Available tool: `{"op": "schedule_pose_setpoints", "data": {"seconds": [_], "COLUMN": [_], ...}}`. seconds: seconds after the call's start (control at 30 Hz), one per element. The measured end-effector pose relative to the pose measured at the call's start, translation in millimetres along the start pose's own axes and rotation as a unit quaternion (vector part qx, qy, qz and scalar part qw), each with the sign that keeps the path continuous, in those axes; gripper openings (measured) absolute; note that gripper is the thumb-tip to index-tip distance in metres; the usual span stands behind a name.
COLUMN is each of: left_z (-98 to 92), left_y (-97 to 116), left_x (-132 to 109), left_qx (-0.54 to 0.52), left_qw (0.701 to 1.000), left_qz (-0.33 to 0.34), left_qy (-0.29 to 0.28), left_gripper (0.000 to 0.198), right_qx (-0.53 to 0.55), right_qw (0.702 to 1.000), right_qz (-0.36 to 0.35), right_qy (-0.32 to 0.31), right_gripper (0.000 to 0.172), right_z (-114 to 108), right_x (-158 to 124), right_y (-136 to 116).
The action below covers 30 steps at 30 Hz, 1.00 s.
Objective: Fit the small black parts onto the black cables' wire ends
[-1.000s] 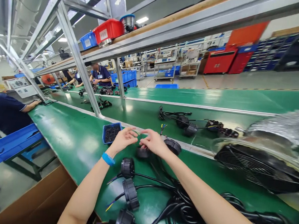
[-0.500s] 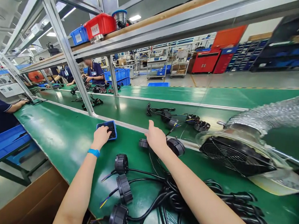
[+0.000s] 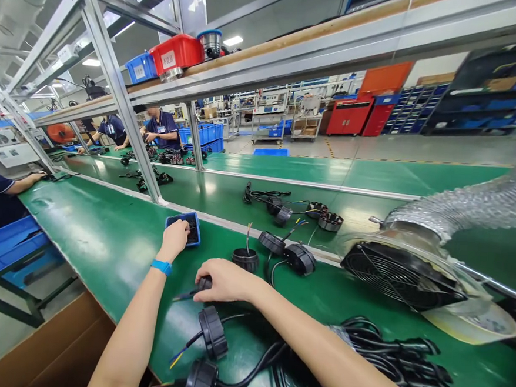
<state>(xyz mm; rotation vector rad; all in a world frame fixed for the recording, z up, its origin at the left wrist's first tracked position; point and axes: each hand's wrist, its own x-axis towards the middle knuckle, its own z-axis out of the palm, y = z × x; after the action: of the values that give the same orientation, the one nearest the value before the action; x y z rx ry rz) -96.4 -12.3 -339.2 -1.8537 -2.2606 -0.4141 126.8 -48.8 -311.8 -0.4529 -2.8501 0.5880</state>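
My left hand [image 3: 175, 239], with a blue band on its wrist, has its fingers curled down in a small blue tray [image 3: 197, 216] of black pieces. What those fingertips hold is hidden. My right hand [image 3: 225, 281] has thumb and fingers closed round a black round ribbed cap [image 3: 205, 283], the far one in a row at the table's near edge. Loose wire ends stick out of that cap to the left. Nearer me lie a second ribbed cap [image 3: 213, 332] and a third cap [image 3: 201, 381], each with a black cable and coloured wires.
Beyond my right hand stand an upturned cap [image 3: 245, 260] with wires and two more caps [image 3: 301, 259]. Bundled black cables [image 3: 409, 360] lie at right, by a fan hood [image 3: 402, 274] on a silver duct. A metal post [image 3: 123, 101] rises ahead. Co-workers sit along the left.
My right hand has come back and left from the far caps, leaving one upturned there, and closed on the cap in the near row. My left hand stays in the tray.
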Motion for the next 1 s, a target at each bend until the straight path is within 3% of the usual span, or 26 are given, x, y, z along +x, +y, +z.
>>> {"op": "schedule_pose_setpoints", "data": {"seconds": [0.1,0.33,0.6,0.8,1.0], "left_z": [1.0,4.8,2.2,3.8,5.4], "left_y": [-1,-2,4,-1,-2], "left_x": [1,3,2,1,-4], "left_qx": [-0.007,-0.034,-0.047,-0.043,-0.059], "left_qw": [1.000,0.999,0.998,0.999,0.998], "left_qz": [-0.010,-0.023,-0.034,-0.027,-0.021], "left_qy": [0.011,0.020,0.009,-0.014,0.001], "left_gripper": [0.014,0.018,0.023,0.015,0.022], "right_qx": [-0.051,-0.148,-0.160,-0.109,0.179], "right_qw": [0.997,0.976,0.976,0.982,0.962], "right_qz": [0.064,0.158,0.144,0.128,0.138], "right_qy": [0.014,0.024,0.025,0.081,0.154], "right_gripper": [0.017,0.030,0.021,0.036,0.041], "right_z": [-5,-4,3,4,15], "right_x": [0,4,8,13,22], "right_y": [6,14,22,30,50]}}
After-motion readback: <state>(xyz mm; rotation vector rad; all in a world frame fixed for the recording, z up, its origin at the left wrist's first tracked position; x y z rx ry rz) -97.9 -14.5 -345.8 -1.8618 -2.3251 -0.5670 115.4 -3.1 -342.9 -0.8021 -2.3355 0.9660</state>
